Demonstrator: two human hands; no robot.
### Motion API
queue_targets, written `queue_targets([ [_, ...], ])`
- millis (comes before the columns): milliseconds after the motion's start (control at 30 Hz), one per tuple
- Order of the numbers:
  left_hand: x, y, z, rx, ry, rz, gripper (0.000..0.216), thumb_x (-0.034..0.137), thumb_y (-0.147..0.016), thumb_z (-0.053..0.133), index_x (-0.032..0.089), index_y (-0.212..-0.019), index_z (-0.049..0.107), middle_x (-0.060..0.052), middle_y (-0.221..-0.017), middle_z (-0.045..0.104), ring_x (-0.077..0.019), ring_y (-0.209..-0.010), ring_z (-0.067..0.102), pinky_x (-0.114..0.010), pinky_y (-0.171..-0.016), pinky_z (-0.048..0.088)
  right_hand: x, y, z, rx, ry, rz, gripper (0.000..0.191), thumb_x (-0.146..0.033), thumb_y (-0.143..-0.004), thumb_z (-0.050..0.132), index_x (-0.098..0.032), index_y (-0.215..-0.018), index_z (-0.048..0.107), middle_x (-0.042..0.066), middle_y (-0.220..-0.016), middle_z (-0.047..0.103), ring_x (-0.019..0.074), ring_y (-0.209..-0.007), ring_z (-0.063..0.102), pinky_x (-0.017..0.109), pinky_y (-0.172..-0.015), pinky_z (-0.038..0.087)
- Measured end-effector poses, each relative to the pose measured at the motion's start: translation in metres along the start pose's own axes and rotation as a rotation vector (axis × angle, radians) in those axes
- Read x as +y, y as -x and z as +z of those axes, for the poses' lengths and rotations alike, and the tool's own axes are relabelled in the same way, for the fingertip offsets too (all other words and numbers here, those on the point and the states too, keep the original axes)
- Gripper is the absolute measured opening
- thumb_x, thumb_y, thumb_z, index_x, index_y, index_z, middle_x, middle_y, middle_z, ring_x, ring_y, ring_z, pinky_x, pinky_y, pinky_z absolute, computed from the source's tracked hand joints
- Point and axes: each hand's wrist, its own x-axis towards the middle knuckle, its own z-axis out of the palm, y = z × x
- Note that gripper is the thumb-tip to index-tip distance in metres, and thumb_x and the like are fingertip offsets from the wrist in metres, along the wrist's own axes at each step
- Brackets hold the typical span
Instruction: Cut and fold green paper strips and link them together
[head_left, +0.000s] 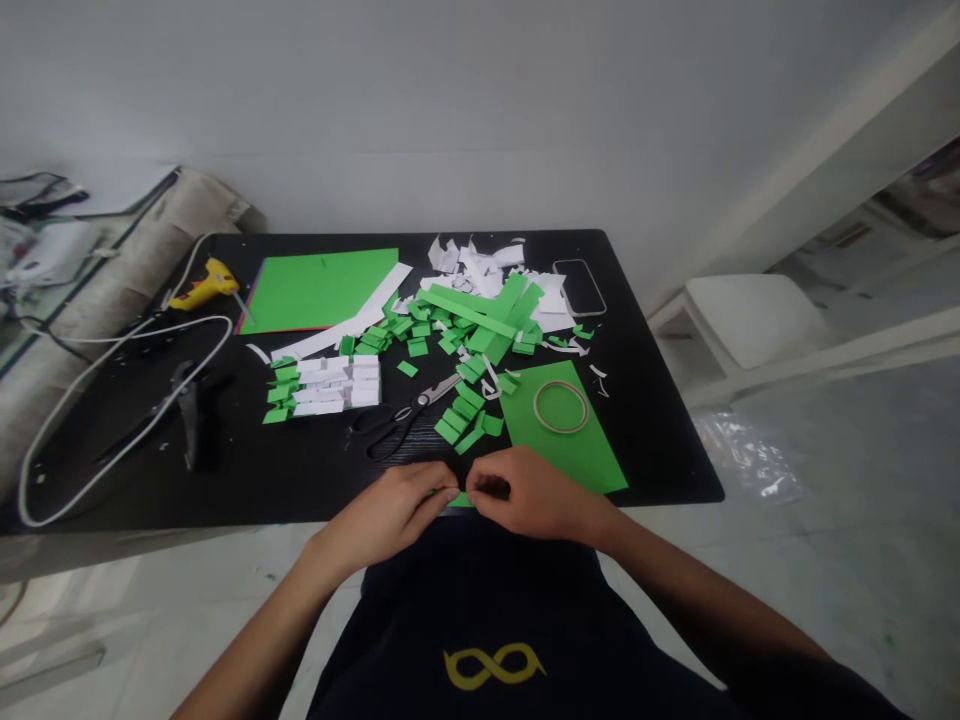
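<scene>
At the near edge of the black table (247,480), my left hand (401,508) and my right hand (529,495) meet, both pinched on one small green paper piece (459,498) held between their fingertips. Just beyond them lie black-handled scissors (405,415) and a few cut green strips (466,415). A roll of tape (561,406) rests on a green sheet (562,435) by my right hand. A big heap of green and white paper scraps (472,315) covers the middle of the table.
A row of white-and-green folded pieces (326,385) lies left of the scissors. A large green sheet (319,288), a yellow glue gun (202,284) with a white cable (112,420), and a phone (579,287) sit farther back. A white chair (742,320) stands right.
</scene>
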Motion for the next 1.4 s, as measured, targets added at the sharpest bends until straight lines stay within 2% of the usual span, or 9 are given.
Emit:
queue_targets([
  [133, -0.001, 0.002, -0.006, -0.005, -0.008, 0.008, 0.020, 0.026, -0.111, 0.046, 0.020, -0.102, 0.063, -0.002, -0.093, 0.068, -0.0159, -0.083, 0.066, -0.028, -0.077, 0.048, 0.000, 0.002, -0.008, -0.004, -0.034, 0.036, 0.012, -0.012, -0.087, 0.066, -0.019, -0.083, 0.076, 0.002, -0.082, 0.079, 0.0167, -0.074, 0.071, 0.027, -0.070, 0.051],
  [333, -0.010, 0.011, -0.030, 0.068, -0.034, -0.017, 0.025, 0.028, -0.110, 0.044, 0.020, -0.095, 0.062, 0.000, -0.083, 0.065, -0.0141, -0.072, 0.062, -0.025, -0.069, 0.048, 0.021, 0.028, -0.049, -0.011, -0.057, 0.152, 0.013, -0.026, -0.091, 0.069, -0.020, -0.081, 0.076, 0.003, -0.081, 0.078, 0.0190, -0.075, 0.071, 0.031, -0.072, 0.055],
  [500, -0.014, 0.012, -0.034, 0.114, -0.044, -0.026, 0.026, 0.028, -0.110, 0.044, 0.020, -0.091, 0.061, 0.000, -0.080, 0.063, -0.0137, -0.070, 0.061, -0.023, -0.066, 0.047, 0.033, 0.042, -0.068, 0.015, 0.005, 0.197, 0.014, -0.030, -0.092, 0.069, -0.021, -0.084, 0.075, 0.003, -0.085, 0.077, 0.0196, -0.078, 0.070, 0.034, -0.075, 0.056],
  [633, -0.013, 0.008, -0.033, 0.118, -0.057, -0.031, 0.026, 0.028, -0.110, 0.044, 0.020, -0.093, 0.062, 0.000, -0.082, 0.064, -0.0137, -0.070, 0.061, -0.024, -0.068, 0.048, 0.027, 0.037, -0.064, 0.059, 0.119, 0.136, 0.010, -0.027, -0.092, 0.068, -0.021, -0.085, 0.072, 0.005, -0.089, 0.076, 0.0215, -0.082, 0.070, 0.037, -0.078, 0.056],
  [733, -0.009, 0.005, -0.030, 0.100, -0.054, -0.035, 0.025, 0.028, -0.110, 0.045, 0.020, -0.095, 0.064, -0.001, -0.085, 0.067, -0.0147, -0.073, 0.063, -0.025, -0.071, 0.049, 0.016, 0.027, -0.053, 0.138, 0.097, 0.066, 0.009, -0.030, -0.093, 0.072, -0.022, -0.096, 0.074, 0.006, -0.098, 0.078, 0.0229, -0.090, 0.072, 0.038, -0.083, 0.057],
  [833, -0.003, 0.002, -0.025, 0.087, -0.047, -0.005, 0.022, 0.028, -0.110, 0.047, 0.020, -0.099, 0.065, -0.002, -0.089, 0.070, -0.0158, -0.078, 0.067, -0.026, -0.074, 0.050, 0.006, 0.015, -0.039, 0.058, 0.043, 0.029, 0.013, -0.034, -0.094, 0.074, -0.022, -0.098, 0.076, 0.005, -0.096, 0.081, 0.0214, -0.086, 0.074, 0.034, -0.080, 0.057],
  [1067, 0.008, -0.005, -0.010, 0.053, -0.031, 0.053, 0.019, 0.026, -0.108, 0.050, 0.021, -0.099, 0.065, -0.002, -0.089, 0.069, -0.0161, -0.078, 0.066, -0.027, -0.073, 0.049, -0.010, 0.004, -0.020, -0.022, 0.021, -0.027, 0.013, -0.016, -0.093, 0.065, -0.021, -0.090, 0.076, 0.002, -0.091, 0.080, 0.0179, -0.080, 0.073, 0.028, -0.074, 0.053],
  [1233, 0.004, -0.001, -0.013, 0.047, 0.016, 0.055, 0.015, 0.023, -0.105, 0.053, 0.020, -0.094, 0.063, 0.000, -0.084, 0.064, -0.0129, -0.072, 0.059, -0.024, -0.068, 0.045, -0.005, 0.009, -0.029, -0.050, 0.007, -0.005, 0.012, -0.015, -0.090, 0.066, -0.020, -0.083, 0.075, 0.001, -0.081, 0.077, 0.0168, -0.073, 0.069, 0.028, -0.069, 0.050],
  [1400, -0.010, 0.014, -0.030, 0.133, 0.041, 0.021, 0.019, 0.022, -0.104, 0.054, 0.019, -0.087, 0.061, 0.002, -0.079, 0.062, -0.0109, -0.068, 0.055, -0.021, -0.064, 0.042, 0.017, 0.029, -0.062, -0.060, -0.049, 0.103, 0.013, -0.023, -0.091, 0.069, -0.021, -0.081, 0.077, 0.001, -0.081, 0.077, 0.0180, -0.076, 0.070, 0.030, -0.074, 0.054],
])
